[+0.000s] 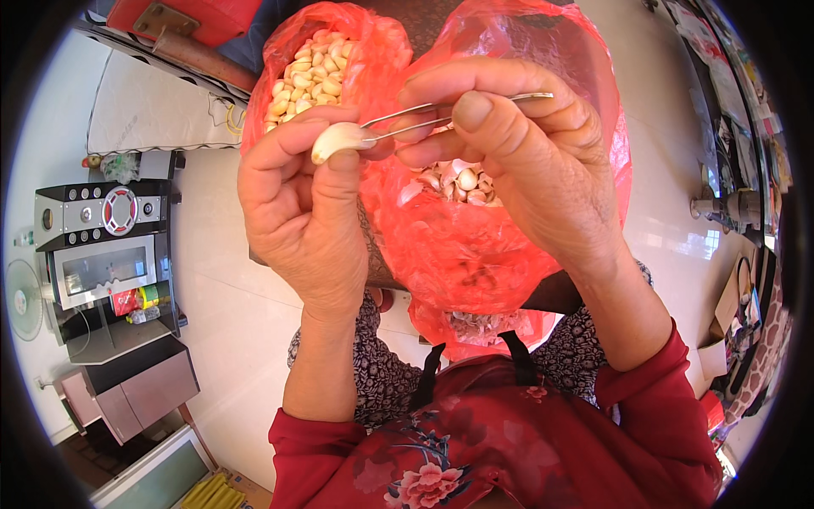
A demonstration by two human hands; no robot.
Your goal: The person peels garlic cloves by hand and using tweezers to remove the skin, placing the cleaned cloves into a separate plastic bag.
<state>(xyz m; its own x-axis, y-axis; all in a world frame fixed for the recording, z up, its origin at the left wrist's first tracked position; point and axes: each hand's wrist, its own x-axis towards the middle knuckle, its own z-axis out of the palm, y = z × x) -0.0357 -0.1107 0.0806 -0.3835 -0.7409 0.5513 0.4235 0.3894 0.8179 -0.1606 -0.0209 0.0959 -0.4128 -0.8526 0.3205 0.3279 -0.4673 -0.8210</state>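
Note:
Between its thumb and fingers, my left hand (pixel 305 210) holds a garlic clove (pixel 340 140), pale and mostly bare. My right hand (pixel 534 146) grips metal tweezers (pixel 407 113), whose tips touch the clove's right end. Behind my left hand, a red plastic bag (pixel 381 44) holds many peeled garlic cloves (pixel 311 73). Below my right hand lies a larger red plastic bag (pixel 464 254) with unpeeled cloves (pixel 467 181) and loose skins in it; my fingers hide part of its contents.
The bags rest on a dark speckled surface (pixel 375 248). Nearer my body, another red bag (pixel 540 324) holds garlic skins between my knees. A cabinet with a speaker (pixel 95 213) stands at the left. Shelves with various items (pixel 718 83) line the right side.

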